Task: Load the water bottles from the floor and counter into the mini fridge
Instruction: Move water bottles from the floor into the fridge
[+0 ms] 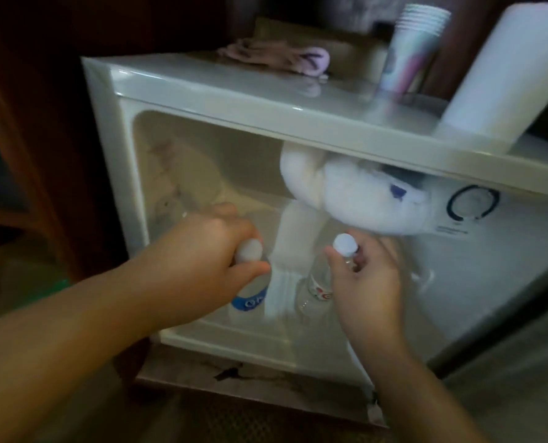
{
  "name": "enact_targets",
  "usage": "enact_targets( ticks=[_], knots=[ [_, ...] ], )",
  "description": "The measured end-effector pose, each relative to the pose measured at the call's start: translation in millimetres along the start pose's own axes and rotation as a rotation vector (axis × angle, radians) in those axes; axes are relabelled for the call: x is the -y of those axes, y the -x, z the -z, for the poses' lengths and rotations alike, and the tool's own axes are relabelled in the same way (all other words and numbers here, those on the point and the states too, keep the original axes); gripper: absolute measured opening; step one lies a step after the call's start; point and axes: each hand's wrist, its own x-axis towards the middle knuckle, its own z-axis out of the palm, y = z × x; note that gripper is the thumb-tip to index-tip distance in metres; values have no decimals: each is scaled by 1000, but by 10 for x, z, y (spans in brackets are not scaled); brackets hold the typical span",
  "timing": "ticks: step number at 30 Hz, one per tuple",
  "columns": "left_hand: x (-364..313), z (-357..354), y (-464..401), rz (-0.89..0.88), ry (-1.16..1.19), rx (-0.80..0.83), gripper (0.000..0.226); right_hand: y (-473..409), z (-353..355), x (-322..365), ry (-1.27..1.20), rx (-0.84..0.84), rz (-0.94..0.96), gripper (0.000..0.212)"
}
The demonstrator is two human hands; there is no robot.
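1. While the mini fridge [202, 91] stands open, the left hand [208, 251] grips the blue-labelled bottle [250, 298] upright inside it.
2. The right hand [365, 282] pinches the red-labelled bottle [317, 289] by its neck, also inside.

This looks like a lived-in home room, perhaps a bedroom, though the view is blurred. A small white fridge [266, 100] stands among dark wood furniture [42, 91], with stacked paper cups [408, 49], a paper towel roll [503, 68] and a crumpled pink cloth [279, 57] on top. A white plush toy [362, 193] sits inside it.
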Motion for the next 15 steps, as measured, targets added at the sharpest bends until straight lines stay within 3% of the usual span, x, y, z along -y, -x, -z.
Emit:
enact_targets(
  ticks=[8,15],
  knots=[
    [84,-423,-330,29,64,-24,19,-333,-350,-447,8,-246,-149,20],
    [41,-745,-660,75,95,-64,15,-707,-555,-733,70,-493,-40,32]
  ],
)
